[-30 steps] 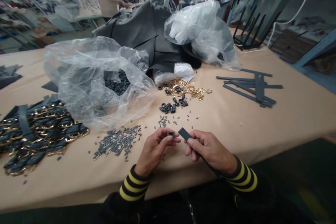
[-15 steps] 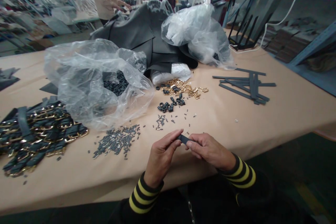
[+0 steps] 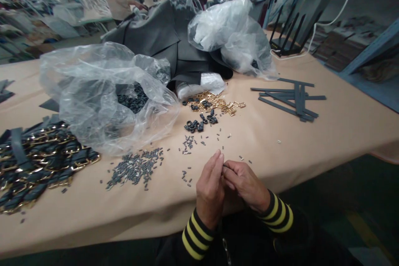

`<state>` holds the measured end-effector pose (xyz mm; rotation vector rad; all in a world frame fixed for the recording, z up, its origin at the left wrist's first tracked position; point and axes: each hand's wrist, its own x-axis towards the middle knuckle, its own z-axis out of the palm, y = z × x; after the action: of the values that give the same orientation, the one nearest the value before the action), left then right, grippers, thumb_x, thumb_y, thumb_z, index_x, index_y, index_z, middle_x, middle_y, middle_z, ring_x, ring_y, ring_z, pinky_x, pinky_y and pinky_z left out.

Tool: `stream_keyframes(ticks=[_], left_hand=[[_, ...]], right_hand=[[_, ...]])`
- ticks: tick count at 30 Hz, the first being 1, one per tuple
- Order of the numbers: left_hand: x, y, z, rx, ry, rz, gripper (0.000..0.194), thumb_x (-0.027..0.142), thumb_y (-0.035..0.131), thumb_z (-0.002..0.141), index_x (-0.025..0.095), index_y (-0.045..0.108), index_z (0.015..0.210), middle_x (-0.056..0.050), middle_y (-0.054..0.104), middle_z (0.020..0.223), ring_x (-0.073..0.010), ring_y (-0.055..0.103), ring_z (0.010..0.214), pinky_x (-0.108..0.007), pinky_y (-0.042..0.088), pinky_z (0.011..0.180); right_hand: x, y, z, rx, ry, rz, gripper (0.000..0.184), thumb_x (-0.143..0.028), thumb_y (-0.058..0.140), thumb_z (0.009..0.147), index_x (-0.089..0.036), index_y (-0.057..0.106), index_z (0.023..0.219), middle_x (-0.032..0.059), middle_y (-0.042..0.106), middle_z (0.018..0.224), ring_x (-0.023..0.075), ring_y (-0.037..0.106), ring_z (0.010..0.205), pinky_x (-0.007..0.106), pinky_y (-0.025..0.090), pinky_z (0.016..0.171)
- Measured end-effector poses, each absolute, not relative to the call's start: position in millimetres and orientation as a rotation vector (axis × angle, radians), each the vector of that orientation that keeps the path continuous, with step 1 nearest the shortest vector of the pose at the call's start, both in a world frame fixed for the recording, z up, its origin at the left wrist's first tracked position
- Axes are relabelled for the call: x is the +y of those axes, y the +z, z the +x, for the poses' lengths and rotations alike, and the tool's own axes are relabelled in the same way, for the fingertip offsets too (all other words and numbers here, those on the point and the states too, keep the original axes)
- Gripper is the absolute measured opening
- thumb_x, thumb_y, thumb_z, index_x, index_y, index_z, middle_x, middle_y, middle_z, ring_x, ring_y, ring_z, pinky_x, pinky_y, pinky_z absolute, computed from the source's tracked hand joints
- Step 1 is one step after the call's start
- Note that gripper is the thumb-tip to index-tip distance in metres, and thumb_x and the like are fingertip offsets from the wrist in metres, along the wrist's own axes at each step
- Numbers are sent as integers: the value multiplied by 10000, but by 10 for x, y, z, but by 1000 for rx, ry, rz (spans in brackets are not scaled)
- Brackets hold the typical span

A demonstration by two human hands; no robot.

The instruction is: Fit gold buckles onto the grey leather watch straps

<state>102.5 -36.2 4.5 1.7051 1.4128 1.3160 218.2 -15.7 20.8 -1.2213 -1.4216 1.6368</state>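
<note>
At the table's front edge my left hand [image 3: 210, 189] and my right hand [image 3: 247, 183] meet, fingertips together. Both are closed around a short dark strip [image 3: 223, 167], almost wholly hidden by the fingers. My left fingers point up and lie pressed together, while the right thumb and forefinger pinch from the other side. A few small dark pieces [image 3: 187, 178] lie just left of my left hand. Beyond the hands are a loose scatter of the same pieces [image 3: 188, 143], a group of dark loops [image 3: 193, 125] and gold buckles [image 3: 231, 107].
A big pile of small pieces [image 3: 134, 167] lies left, beside stacked dark straps with gold hardware [image 3: 51, 156]. Behind are an open clear bag [image 3: 90, 91], another bag [image 3: 237, 29] and dark sheets [image 3: 158, 29]. Flat dark strips [image 3: 299, 99] and a router [image 3: 285, 45] sit right.
My left hand has moved right and turned more upright, against the right hand. The dark strip, plain to see before, is now mostly covered. Small pieces left of it are uncovered.
</note>
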Motion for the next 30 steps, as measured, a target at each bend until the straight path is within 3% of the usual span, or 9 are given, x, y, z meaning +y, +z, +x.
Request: stream_keyframes(ticks=[6,11,16,22,26,30], left_hand=[[-265,177,1013,1230,1290,842,306,311,470,844,187,528,1118,-91,629,1107,-203,597,1002,-383,460,899],[-214,251,1030,1054,1402,435,311,205,600,746,197,545,1051,-57,638,1082,-161,574,1034,-301,429,927],[-206,268,1081,931,1400,309,338,144,581,742,220,542,1068,-36,572,1197,-131,549,1065,-249,408,946],[-227,218,1080,865,1300,243,274,122,586,738,176,587,1007,-49,638,1061,-114,599,926,-215,447,856],[-277,214,1061,937,1274,414,250,177,573,772,183,597,1021,-55,635,1055,-153,581,971,-263,430,883],[-273,209,1047,1005,1296,566,173,246,567,782,165,634,921,-70,637,1031,-194,566,994,-299,416,895]], right_hand=[[-150,253,2147,-1552,1532,-1092,253,-327,391,887,-174,457,697,-56,410,520,81,369,460,208,316,479],[-140,278,2103,-1652,1331,-1219,220,-260,392,884,-176,473,698,-37,441,564,100,419,522,224,339,537],[-177,225,2060,-1653,1232,-1263,215,-248,380,890,-187,462,701,-23,472,597,115,455,566,231,350,567],[-183,121,2073,-1661,1187,-1319,216,-316,329,912,-183,464,809,7,522,661,139,498,600,250,361,556],[-164,134,2098,-1551,1292,-1338,292,-392,265,926,-173,426,1033,52,582,820,162,561,733,272,414,635],[-140,200,2080,-1563,1294,-1362,339,-438,278,914,-167,415,1063,68,603,836,180,578,761,299,424,676]])
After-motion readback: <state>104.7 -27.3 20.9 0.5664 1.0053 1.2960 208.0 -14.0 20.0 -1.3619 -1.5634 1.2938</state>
